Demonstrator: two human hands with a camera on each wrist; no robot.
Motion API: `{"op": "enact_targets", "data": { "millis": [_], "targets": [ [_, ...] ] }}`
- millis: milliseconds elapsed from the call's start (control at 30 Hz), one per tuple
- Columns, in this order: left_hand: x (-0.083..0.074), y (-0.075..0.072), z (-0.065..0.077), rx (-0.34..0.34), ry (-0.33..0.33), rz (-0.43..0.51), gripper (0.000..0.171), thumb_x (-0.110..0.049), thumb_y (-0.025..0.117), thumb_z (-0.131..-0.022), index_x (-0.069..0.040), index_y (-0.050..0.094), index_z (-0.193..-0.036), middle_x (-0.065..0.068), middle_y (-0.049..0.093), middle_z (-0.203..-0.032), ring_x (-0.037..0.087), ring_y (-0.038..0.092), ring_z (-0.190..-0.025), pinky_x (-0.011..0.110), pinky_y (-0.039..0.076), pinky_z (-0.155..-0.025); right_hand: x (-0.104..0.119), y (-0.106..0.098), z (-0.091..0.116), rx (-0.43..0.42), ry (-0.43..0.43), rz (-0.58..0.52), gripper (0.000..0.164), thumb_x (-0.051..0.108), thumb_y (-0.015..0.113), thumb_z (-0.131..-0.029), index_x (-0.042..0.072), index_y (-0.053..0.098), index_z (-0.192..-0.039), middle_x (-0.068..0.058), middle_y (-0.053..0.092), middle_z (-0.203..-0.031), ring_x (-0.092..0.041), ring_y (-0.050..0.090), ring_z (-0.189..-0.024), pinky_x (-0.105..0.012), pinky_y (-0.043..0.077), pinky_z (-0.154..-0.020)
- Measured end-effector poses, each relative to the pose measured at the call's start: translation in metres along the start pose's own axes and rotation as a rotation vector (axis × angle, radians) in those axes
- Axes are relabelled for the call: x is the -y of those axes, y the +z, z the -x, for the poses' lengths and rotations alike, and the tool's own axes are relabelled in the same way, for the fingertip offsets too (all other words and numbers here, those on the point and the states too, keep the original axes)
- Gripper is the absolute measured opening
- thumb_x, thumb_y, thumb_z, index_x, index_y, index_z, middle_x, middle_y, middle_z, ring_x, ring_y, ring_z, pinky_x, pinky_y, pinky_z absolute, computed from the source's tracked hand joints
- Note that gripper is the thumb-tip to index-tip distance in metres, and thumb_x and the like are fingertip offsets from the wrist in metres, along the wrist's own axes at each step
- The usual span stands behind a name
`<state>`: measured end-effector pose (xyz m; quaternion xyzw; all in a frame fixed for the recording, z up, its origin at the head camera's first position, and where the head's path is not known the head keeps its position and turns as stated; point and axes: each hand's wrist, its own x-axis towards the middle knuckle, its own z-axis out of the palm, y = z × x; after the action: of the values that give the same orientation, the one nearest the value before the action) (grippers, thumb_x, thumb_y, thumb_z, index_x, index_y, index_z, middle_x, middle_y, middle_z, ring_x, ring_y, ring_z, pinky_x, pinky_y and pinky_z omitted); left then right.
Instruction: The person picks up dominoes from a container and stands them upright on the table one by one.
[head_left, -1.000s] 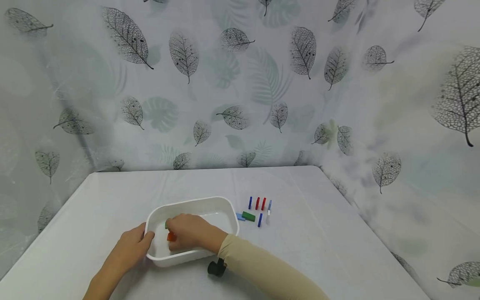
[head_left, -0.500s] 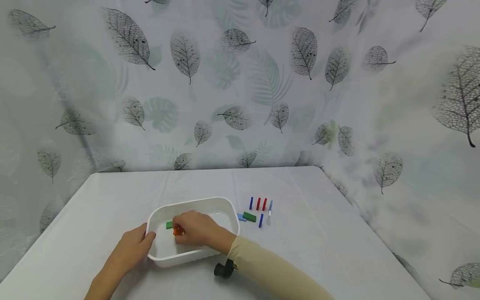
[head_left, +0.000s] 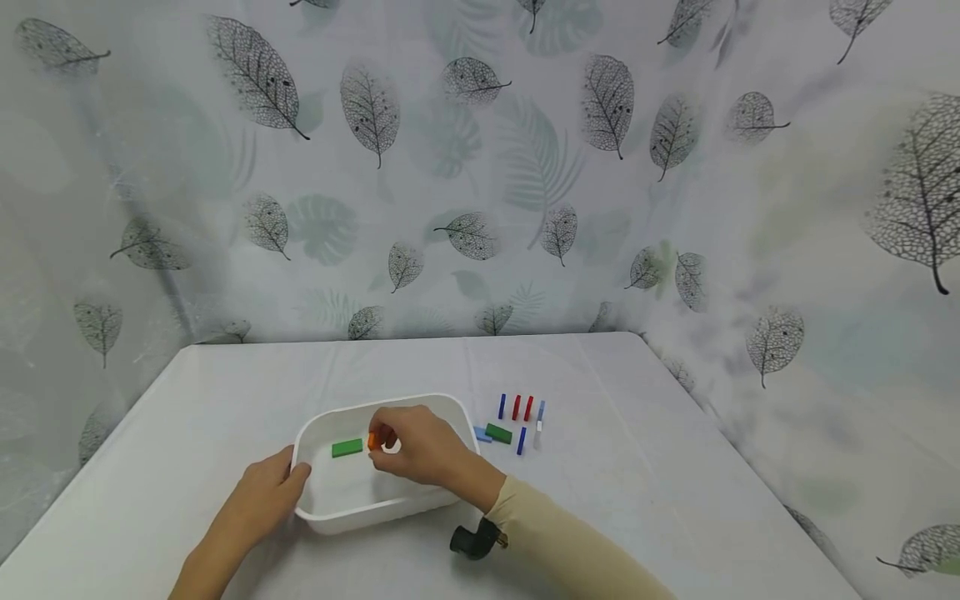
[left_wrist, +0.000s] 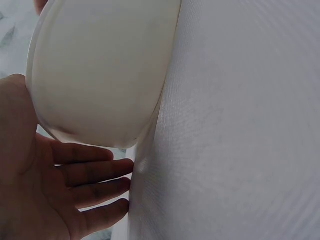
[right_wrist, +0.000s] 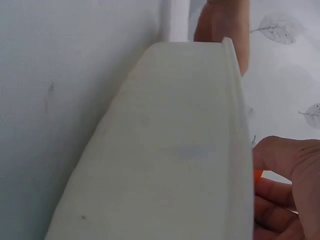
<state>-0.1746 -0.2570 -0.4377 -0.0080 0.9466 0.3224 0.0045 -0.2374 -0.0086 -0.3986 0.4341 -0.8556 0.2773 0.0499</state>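
Note:
My right hand [head_left: 420, 446] is over the white plastic tray [head_left: 375, 507], pinching a small orange block [head_left: 372, 442] between thumb and fingers. A sliver of the orange block [right_wrist: 257, 176] shows beyond the tray wall in the right wrist view; the fingers hide the rest. Flat on the tray floor, left of that hand, lies a green rectangular block [head_left: 347, 448]. My left hand [head_left: 266, 492] holds the tray's left end, thumb at the rim. From the left wrist view, the other fingers [left_wrist: 95, 172] extend along the outside of the tray's end.
Right of the tray, several thin blue and red sticks [head_left: 516, 407] stand or lie on the white table [head_left: 637, 500]. Among them are a dark green block [head_left: 498, 433], a light blue piece [head_left: 482, 434] and a white piece [head_left: 537, 432]. A leaf-print curtain [head_left: 465, 167] surrounds the table.
My right hand has moved right and away from me inside the tray, the orange block with it. The green block, earlier partly covered, now shows fully. My left hand stays at the rim.

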Motion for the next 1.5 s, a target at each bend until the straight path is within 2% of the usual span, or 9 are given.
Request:
{"op": "enact_targets", "data": {
  "millis": [100,267,500,800,1067,1200,1367,1500],
  "targets": [
    [0.001,0.001,0.000,0.004,-0.004,0.000,0.050,-0.020,0.042,-0.107,0.017,0.048,-0.140,0.035,0.062,-0.129,0.041,0.068,-0.105,0.057,0.058,-0.085,-0.003,-0.006,0.006,-0.036,-0.011,-0.024,0.016,0.015,0.078,-0.093,0.013,0.068,-0.106,0.010,0.068,-0.091,-0.002,0.063,-0.084,-0.010,0.048,-0.073],
    [0.000,0.002,0.002,0.007,-0.001,0.010,0.051,-0.020,0.042,-0.106,0.017,0.047,-0.142,0.036,0.061,-0.131,0.052,0.061,-0.119,0.061,0.055,-0.090,-0.007,-0.017,0.015,-0.085,-0.003,-0.058,0.015,0.015,0.079,-0.093,0.013,0.069,-0.105,0.009,0.068,-0.090,-0.003,0.064,-0.085,-0.011,0.049,-0.073],
    [-0.001,0.000,0.002,0.006,-0.007,0.008,0.051,-0.019,0.042,-0.106,0.017,0.047,-0.141,0.036,0.062,-0.129,0.041,0.068,-0.106,0.055,0.059,-0.083,-0.016,-0.032,0.026,-0.145,0.012,-0.096,0.019,0.013,0.079,-0.093,0.011,0.069,-0.108,0.004,0.070,-0.094,-0.010,0.067,-0.087,-0.018,0.054,-0.074],
    [0.000,0.000,0.001,0.005,0.009,-0.003,0.051,-0.020,0.041,-0.107,0.017,0.046,-0.142,0.036,0.061,-0.131,0.050,0.063,-0.117,0.061,0.055,-0.090,-0.025,-0.047,0.039,-0.217,0.023,-0.118,0.019,0.009,0.079,-0.091,0.008,0.070,-0.108,0.003,0.070,-0.093,-0.015,0.068,-0.086,-0.036,0.061,-0.072],
    [0.000,-0.001,0.002,0.002,0.016,0.001,0.050,-0.019,0.041,-0.107,0.017,0.047,-0.141,0.036,0.060,-0.131,0.052,0.061,-0.120,0.061,0.054,-0.091,-0.036,-0.058,0.052,-0.257,0.061,-0.125,0.020,0.007,0.079,-0.089,0.004,0.071,-0.107,0.003,0.072,-0.093,-0.016,0.069,-0.085,-0.036,0.060,-0.070],
    [0.000,-0.001,0.003,-0.001,0.016,0.003,0.050,-0.019,0.041,-0.107,0.017,0.047,-0.141,0.036,0.061,-0.130,0.052,0.062,-0.118,0.061,0.055,-0.090,-0.042,-0.062,0.058,-0.271,0.082,-0.128,0.020,0.007,0.080,-0.088,0.006,0.072,-0.106,0.005,0.072,-0.092,-0.015,0.069,-0.085,-0.036,0.060,-0.070],
    [0.000,-0.001,0.002,0.001,0.012,0.007,0.050,-0.020,0.042,-0.108,0.017,0.047,-0.141,0.035,0.062,-0.129,0.045,0.067,-0.110,0.058,0.057,-0.086,-0.047,-0.068,0.067,-0.304,0.088,-0.129,0.021,0.007,0.082,-0.087,0.008,0.072,-0.106,0.006,0.072,-0.091,-0.013,0.069,-0.083,-0.038,0.060,-0.068],
    [0.000,-0.002,0.002,0.001,0.016,0.004,0.050,-0.020,0.041,-0.108,0.017,0.046,-0.141,0.036,0.061,-0.130,0.047,0.065,-0.112,0.059,0.057,-0.087,-0.053,-0.072,0.075,-0.328,0.098,-0.106,0.022,0.006,0.083,-0.087,0.009,0.072,-0.106,0.005,0.073,-0.090,-0.011,0.068,-0.082,-0.038,0.060,-0.066]
  ]
}}
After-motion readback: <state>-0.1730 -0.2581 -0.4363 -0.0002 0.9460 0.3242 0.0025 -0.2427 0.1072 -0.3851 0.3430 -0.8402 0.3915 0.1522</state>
